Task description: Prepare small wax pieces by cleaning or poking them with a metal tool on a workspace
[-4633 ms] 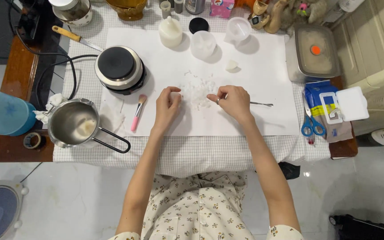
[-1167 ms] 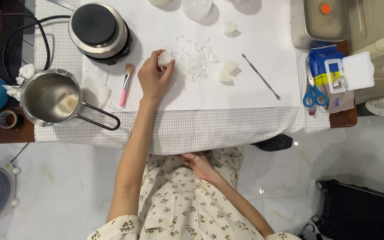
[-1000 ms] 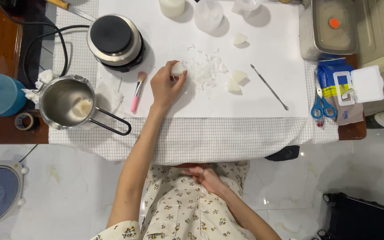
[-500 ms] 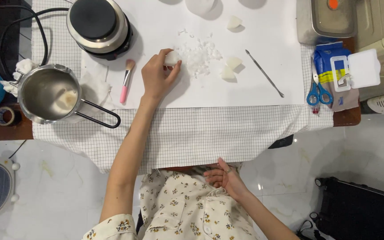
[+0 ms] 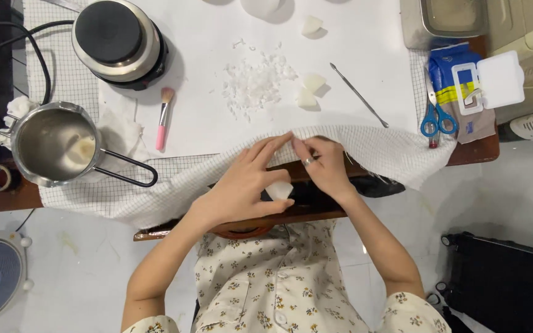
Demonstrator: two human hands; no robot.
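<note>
Hands lifting the checked cloth at the table's near edge

Left hand (image 5: 242, 185) is pinching a white wax chunk (image 5: 279, 190) between thumb and palm while its long fingers are spreading up onto the fold of the checked cloth (image 5: 155, 191); right hand (image 5: 322, 168), at three o'clock of the left one, is gripping the same fold with fingers pressed together. The chunk is sitting below the raised hem, over the dark gap under the table edge. To my eye, doing this well means lifting the cloth slowly and evenly, since the white paper sheet (image 5: 205, 123) at twelve o'clock is carrying loose wax shavings (image 5: 253, 83), two cut pieces (image 5: 308, 91) and a metal pick (image 5: 359, 95) that a tug could be sliding. The steel pot (image 5: 50, 145) at nine o'clock is also resting on this cloth.
</note>
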